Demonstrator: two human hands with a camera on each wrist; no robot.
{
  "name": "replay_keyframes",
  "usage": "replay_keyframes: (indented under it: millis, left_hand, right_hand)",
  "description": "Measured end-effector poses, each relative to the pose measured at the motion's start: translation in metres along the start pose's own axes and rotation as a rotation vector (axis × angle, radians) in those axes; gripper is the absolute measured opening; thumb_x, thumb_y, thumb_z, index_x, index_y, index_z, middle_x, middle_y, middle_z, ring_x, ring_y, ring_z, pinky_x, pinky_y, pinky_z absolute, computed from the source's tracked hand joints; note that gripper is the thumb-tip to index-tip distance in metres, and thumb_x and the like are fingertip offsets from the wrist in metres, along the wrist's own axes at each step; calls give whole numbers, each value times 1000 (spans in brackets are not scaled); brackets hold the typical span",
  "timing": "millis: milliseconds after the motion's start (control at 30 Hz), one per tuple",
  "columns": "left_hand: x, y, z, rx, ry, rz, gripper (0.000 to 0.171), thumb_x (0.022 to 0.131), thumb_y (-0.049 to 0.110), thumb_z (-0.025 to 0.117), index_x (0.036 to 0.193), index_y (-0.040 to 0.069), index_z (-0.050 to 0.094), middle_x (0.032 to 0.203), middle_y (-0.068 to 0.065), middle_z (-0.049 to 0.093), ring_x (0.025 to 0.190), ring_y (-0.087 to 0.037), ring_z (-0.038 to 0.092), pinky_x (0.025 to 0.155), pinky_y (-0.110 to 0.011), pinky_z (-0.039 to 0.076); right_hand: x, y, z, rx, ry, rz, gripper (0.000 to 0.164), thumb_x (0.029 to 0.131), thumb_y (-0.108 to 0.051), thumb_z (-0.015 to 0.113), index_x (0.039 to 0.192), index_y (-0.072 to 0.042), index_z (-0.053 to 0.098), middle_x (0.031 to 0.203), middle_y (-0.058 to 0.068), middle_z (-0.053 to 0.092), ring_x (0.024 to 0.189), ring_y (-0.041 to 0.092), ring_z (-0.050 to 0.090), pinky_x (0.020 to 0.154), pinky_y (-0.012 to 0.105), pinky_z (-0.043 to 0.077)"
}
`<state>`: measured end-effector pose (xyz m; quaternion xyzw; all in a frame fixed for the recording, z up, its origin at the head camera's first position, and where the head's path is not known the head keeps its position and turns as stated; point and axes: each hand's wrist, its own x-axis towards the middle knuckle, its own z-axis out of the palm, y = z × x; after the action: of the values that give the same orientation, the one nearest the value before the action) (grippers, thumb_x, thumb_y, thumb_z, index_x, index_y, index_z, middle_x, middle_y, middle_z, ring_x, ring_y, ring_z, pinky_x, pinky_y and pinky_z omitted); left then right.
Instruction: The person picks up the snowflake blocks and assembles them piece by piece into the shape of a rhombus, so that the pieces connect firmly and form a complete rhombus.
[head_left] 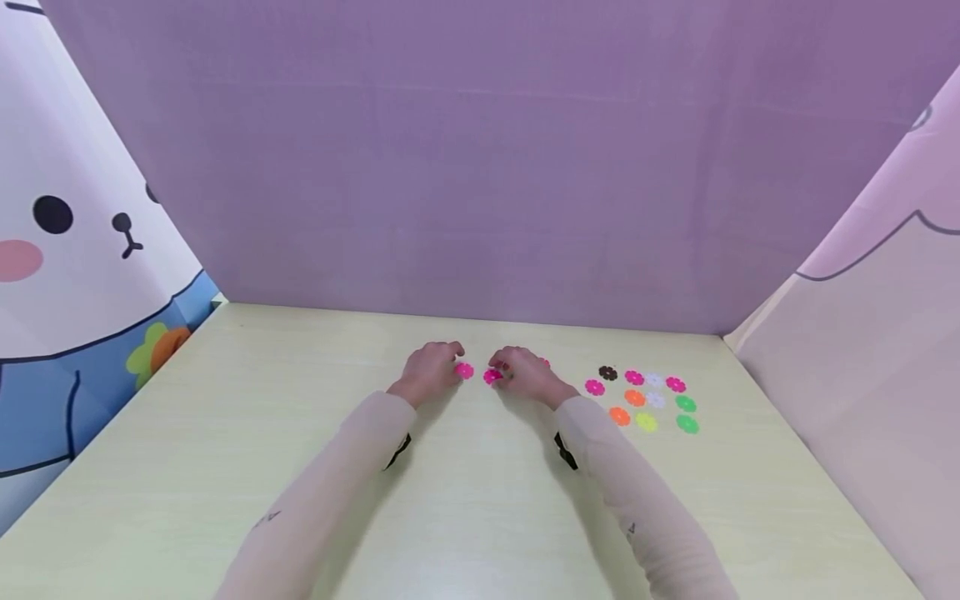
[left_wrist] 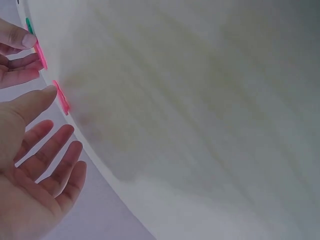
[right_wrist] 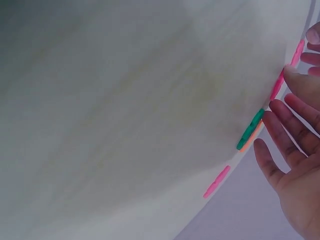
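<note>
In the head view my left hand is beside a pink flower-shaped piece on the table. Its thumb tip meets the edge of that piece in the left wrist view, while the other fingers curve loosely apart. Across a small gap, my right hand is over a magenta flower piece. In the right wrist view the right thumb touches that magenta piece, and the fingers are spread and relaxed. A green piece and an orange piece lie by the right fingertips, hidden from above.
Right of the hands lie several flower pieces, including a black one, a yellow one and a green one. One pink piece shows partly behind the right hand. A purple cloth hangs along the far edge of the table.
</note>
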<state>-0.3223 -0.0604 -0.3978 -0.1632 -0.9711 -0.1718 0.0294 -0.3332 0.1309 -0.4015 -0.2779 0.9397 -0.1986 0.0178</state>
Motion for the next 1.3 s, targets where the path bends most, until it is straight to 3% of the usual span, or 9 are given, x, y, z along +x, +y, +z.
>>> replay_keyframes:
  millis: [267, 567, 800, 1000, 1300]
  left_hand:
    - [4, 7, -3, 16, -10, 47, 32, 81, 16, 68, 111, 6, 61, 99, -9, 66, 91, -22, 61, 77, -38, 52]
    - [9, 5, 2, 12, -52, 34, 33, 80, 16, 70, 111, 8, 60, 94, -5, 66, 89, -19, 59, 80, -35, 50]
    - [10, 5, 3, -10, -46, 48, 31, 81, 14, 68, 110, 7, 61, 92, -6, 65, 86, -19, 58, 79, -34, 50]
    - [9, 6, 2, -55, -57, 45, 29, 81, 10, 67, 109, 7, 62, 94, -7, 62, 86, -19, 56, 79, -33, 49]
    - [6, 0, 1, -156, -48, 111, 23, 78, 4, 69, 100, 4, 66, 92, -9, 61, 87, -20, 56, 82, -31, 49]
  right_hand:
    - [1, -5, -1, -3, -16, 12, 28, 78, -4, 69, 105, -2, 63, 98, 8, 65, 90, 21, 60, 84, 33, 50]
    - [1, -9, -1, -15, -23, 15, 29, 78, -2, 69, 106, -1, 63, 97, 9, 64, 89, 21, 60, 83, 32, 50]
    - [2, -10, -1, -35, -1, -40, 27, 77, 1, 68, 104, 3, 63, 93, 12, 60, 83, 20, 57, 77, 29, 51]
    - [3, -9, -1, -24, 28, -53, 26, 74, 2, 70, 99, 2, 65, 92, 11, 57, 83, 19, 55, 76, 27, 51]
    - [2, -9, -1, 81, 20, 4, 24, 75, 4, 70, 98, -2, 67, 88, 9, 63, 80, 18, 56, 76, 28, 51]
